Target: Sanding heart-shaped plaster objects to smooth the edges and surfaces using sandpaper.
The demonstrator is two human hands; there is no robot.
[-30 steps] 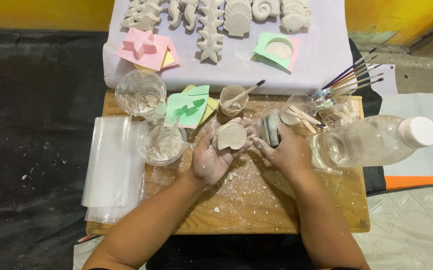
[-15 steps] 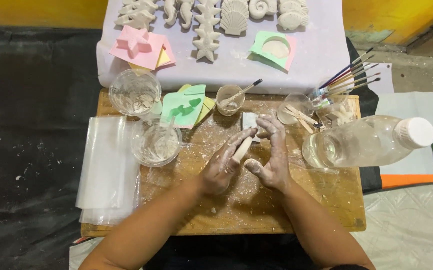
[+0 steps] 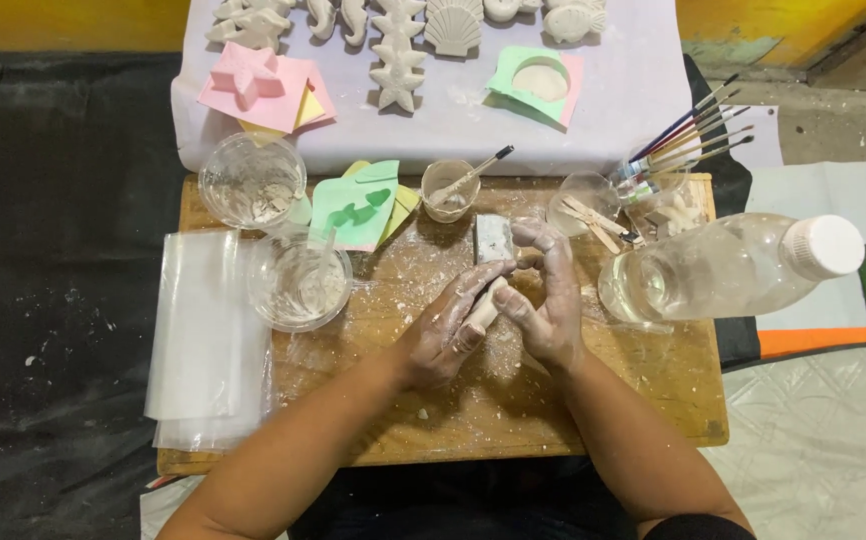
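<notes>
Hands: left hand and right hand, both dusted white, meet at the middle of the wooden worktop.
Held piece: both hands close around a small pale plaster piece, fingers curled over it.
Just beyond: grey sanding block lies touching the right fingertips.
Left side: two clear cups, green mould, clear plastic sheets.
Right side: clear bottle on its side, paintbrushes.
Far edge: white cloth with plaster starfish and shell casts.
</notes>
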